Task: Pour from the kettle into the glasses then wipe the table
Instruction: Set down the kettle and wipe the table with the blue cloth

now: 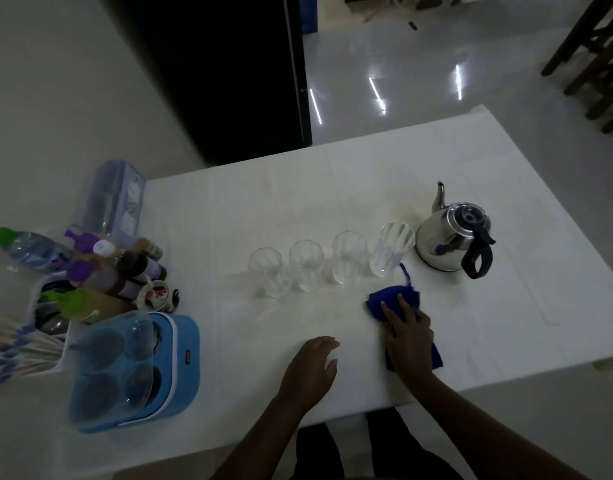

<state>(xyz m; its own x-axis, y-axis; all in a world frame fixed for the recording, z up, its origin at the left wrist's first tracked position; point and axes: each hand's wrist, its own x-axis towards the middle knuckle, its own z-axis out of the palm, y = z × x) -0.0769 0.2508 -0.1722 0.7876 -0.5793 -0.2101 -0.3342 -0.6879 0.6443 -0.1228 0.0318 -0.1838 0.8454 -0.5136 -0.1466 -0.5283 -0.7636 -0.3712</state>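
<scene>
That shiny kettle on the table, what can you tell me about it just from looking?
The kettle looks like polished steel, rounded, with a thin curved spout pointing away from the person and a black looped handle toward them. A dark lid sits on top. It stands upright on the white table, at the right end of the row of glasses, near the closest one; whether they touch is unclear. Neither hand is on it.

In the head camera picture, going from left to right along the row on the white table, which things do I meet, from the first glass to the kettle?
first glass → second glass → third glass → fourth glass → kettle. The blue cloth lies nearer, under the right hand, so it is left out.
</scene>
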